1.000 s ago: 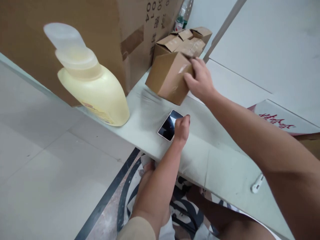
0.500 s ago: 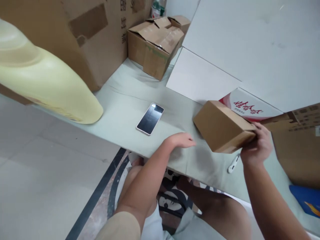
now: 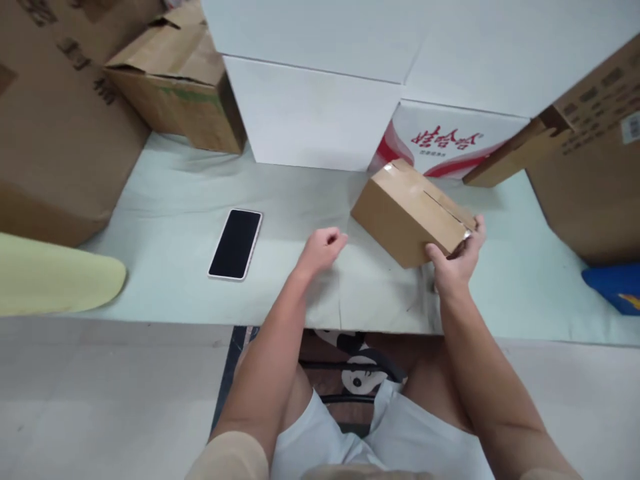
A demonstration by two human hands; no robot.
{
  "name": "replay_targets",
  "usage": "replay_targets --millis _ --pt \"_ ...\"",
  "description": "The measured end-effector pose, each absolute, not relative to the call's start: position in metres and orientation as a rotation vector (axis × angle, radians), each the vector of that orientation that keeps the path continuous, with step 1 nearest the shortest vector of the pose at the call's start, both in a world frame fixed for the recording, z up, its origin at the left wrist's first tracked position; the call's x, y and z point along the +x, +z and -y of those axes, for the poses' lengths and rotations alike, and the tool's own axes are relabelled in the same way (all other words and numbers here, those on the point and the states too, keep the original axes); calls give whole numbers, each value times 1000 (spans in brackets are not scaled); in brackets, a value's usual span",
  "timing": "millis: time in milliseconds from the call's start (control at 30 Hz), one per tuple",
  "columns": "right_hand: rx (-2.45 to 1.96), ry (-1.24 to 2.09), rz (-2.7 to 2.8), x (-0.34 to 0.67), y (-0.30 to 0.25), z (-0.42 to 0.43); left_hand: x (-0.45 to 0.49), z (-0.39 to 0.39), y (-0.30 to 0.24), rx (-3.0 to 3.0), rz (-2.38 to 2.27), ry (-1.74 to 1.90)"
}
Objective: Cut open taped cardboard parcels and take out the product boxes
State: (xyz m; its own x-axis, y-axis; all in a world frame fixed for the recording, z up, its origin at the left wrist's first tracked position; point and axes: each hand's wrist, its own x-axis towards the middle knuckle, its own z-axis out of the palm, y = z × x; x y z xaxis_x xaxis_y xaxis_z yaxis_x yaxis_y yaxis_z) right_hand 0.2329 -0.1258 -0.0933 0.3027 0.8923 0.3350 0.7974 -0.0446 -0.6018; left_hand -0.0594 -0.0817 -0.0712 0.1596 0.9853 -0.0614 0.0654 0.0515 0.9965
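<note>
My right hand (image 3: pixel 457 263) grips a small brown cardboard box (image 3: pixel 395 220) by its near right corner, thumb on the front side and fingers round the end. The box is tilted, and a slit runs along its top face. My left hand (image 3: pixel 323 250) is curled closed over the table, a little left of the box and apart from it. No object shows in its fingers. Farther left, a smartphone (image 3: pixel 235 244) with a dark screen and pale edge lies flat on the cloth-covered table (image 3: pixel 300 193).
White boxes (image 3: pixel 315 113) stand behind, one (image 3: pixel 445 140) with red lettering. An opened carton (image 3: pixel 185 100) and a large carton (image 3: pixel 55 133) stand at the left. A pale yellow rounded object (image 3: pixel 60 275) juts in there. Another carton (image 3: pixel 595 180) and a blue item (image 3: pixel 615 287) are at the right.
My view has turned to the right and levelled. The box has turned so its slit top shows, still in my right hand. The white tool near that hand is now hidden from view.
</note>
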Motion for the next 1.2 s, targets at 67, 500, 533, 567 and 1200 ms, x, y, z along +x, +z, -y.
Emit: replay_targets --millis 67,500,533,567,1200 --pt "-1813 140 1481 233 -90 128 -59 74 -75 1188 -1188 1221" --pt "-1806 373 1388 254 -102 141 -62 65 -88 1246 -740 1277" --pt "-1951 292 1334 260 -100 141 -61 66 -89 1240 -741 1280" --pt "-2113 224 1283 265 -97 141 -61 65 -89 1227 -741 1283" --pt "-1576 589 779 267 -42 148 -50 73 -86 1153 -689 1237"
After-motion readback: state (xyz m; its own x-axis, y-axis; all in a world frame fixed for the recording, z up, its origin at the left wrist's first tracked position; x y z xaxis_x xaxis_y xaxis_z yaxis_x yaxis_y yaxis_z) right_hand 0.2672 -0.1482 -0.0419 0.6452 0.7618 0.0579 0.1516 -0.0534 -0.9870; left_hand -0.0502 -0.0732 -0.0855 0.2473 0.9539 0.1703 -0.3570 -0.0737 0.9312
